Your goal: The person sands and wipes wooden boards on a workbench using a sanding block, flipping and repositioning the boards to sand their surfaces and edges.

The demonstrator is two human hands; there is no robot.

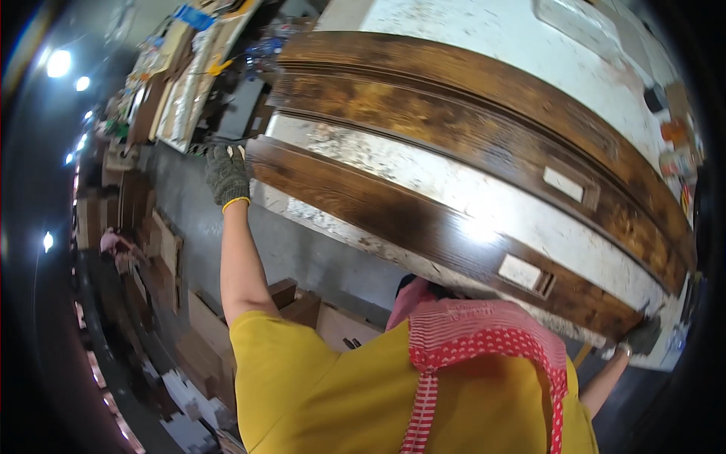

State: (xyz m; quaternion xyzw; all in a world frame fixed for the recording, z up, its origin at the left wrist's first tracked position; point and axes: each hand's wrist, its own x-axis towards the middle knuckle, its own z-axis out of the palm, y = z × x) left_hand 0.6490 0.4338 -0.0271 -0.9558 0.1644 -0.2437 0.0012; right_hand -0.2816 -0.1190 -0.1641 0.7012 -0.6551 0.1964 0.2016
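A long dark-brown wooden board (378, 200) with a rectangular cutout near its right end lies along the near side of a white, paint-stained worktable (333, 140). At the board's left end is my left hand (228, 175), in a grey-green knit glove with a yellow cuff, its fingers against the end. My right hand (641, 335), in a dark glove, holds the opposite end; its fingers are partly hidden. Beyond lie a second brown board (423, 113), mottled and with a similar cutout, and a third brown board (469, 72) close against it.
A clear plastic tray (578, 26) sits at the far side of the table, with jars (673, 163) at the right edge. Left of the table stands a cluttered bench (193, 76). Cardboard boxes (204, 356) lie on the floor; another person (117, 244) is far left.
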